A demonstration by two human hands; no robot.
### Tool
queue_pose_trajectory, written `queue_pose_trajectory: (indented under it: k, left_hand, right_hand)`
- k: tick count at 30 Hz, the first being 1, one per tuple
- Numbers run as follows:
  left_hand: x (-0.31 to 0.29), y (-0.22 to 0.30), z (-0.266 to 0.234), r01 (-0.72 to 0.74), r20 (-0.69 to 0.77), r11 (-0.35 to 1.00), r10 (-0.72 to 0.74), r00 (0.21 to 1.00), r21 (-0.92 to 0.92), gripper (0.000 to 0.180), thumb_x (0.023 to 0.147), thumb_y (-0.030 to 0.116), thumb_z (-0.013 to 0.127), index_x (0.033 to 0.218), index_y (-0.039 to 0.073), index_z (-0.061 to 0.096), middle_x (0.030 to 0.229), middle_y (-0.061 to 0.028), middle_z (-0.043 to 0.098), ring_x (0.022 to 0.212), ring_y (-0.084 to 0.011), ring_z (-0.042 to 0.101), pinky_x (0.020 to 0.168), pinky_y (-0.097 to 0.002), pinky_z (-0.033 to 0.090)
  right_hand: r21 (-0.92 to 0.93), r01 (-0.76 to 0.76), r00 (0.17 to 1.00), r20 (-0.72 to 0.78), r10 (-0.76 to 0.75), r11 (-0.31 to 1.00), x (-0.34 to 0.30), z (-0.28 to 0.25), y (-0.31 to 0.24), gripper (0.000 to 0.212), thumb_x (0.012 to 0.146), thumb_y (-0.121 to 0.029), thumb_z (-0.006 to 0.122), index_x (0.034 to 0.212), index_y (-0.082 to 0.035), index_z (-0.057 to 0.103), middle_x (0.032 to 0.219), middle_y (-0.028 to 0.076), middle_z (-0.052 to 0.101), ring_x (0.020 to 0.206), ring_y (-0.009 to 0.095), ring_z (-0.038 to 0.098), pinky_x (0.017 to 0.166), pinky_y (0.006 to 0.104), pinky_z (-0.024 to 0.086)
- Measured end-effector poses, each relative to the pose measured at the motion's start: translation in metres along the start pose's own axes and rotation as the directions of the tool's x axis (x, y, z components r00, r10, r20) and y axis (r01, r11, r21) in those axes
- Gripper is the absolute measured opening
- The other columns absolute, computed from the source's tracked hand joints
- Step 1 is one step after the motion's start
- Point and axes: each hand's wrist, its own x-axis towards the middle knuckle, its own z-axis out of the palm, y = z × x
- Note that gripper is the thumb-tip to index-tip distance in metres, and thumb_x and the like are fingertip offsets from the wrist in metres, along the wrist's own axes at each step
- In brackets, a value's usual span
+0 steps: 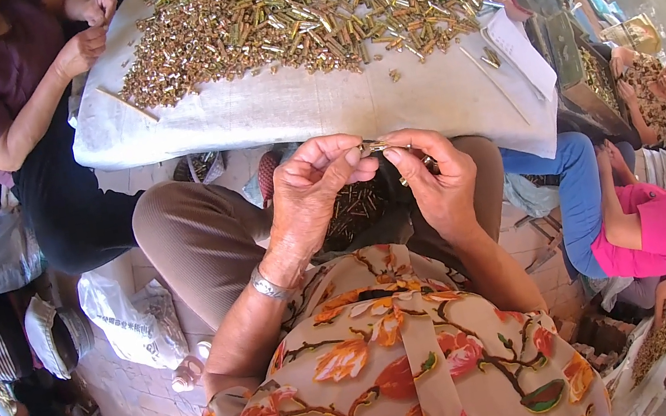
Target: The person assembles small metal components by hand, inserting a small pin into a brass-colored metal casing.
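Above my lap, close to the table's near edge, my two hands meet at a slim brass-coloured metal part [374,147]. My left hand [314,189] pinches its left end between thumb and fingertips. At the other end the thumb and forefinger of my right hand [439,186] close on it. More small brass-coloured pieces [430,163] are tucked in the curled fingers of my right hand. Between my knees, below the hands, lies a dark heap of slim metal parts [354,211], partly hidden by my left hand and shirt.
A large pile of brass-coloured metal parts [301,15] covers the far side of the cloth-covered table [247,116]. Thin sticks lie at both sides, and a paper sheet [520,53] at the right. One person works at the left; others sit at the right. A white plastic bag [131,317] stands on the floor.
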Motion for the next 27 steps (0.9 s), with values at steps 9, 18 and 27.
queue_pose_trajectory:
  k: [9, 18, 27]
  left_hand:
    - [-0.002, 0.002, -0.001, -0.047, 0.046, 0.993, 0.042, 0.998, 0.109, 0.018, 0.091, 0.008, 0.060, 0.105, -0.003, 0.060, 0.094, -0.0081, 0.068, 0.084, -0.0126, 0.066, 0.078, -0.0248, 0.054]
    - [0.008, 0.016, -0.016, 0.129, 0.259, 0.989, -0.142, 0.955, 0.068, 0.019, 0.090, 0.007, 0.062, 0.107, -0.001, 0.060, 0.096, -0.0082, 0.066, 0.082, -0.0124, 0.065, 0.076, -0.0256, 0.055]
    - [0.018, -0.022, -0.028, 0.374, 0.532, 0.792, -0.074, 0.843, -0.483, 0.019, 0.089, 0.012, 0.064, 0.104, 0.004, 0.057, 0.091, -0.0105, 0.065, 0.074, -0.0146, 0.065, 0.071, -0.0340, 0.059]
  right_hand:
    - [0.011, 0.000, 0.999, 0.039, -0.001, 1.000, 0.000, -0.001, 0.003, 0.014, 0.086, -0.003, 0.066, 0.100, -0.001, 0.064, 0.088, 0.004, 0.069, 0.071, 0.005, 0.058, 0.063, 0.0200, 0.047]
    - [0.304, -0.302, 0.937, 0.270, 0.222, 0.903, 0.007, -0.016, 0.005, 0.014, 0.088, -0.007, 0.064, 0.100, 0.000, 0.065, 0.083, 0.003, 0.067, 0.062, 0.003, 0.053, 0.053, 0.0175, 0.042]
    - [0.368, -0.471, 0.868, 0.354, 0.347, 0.802, 0.006, -0.008, -0.004, 0.017, 0.091, -0.013, 0.062, 0.101, -0.001, 0.065, 0.075, 0.000, 0.064, 0.052, 0.001, 0.044, 0.043, 0.0162, 0.032]
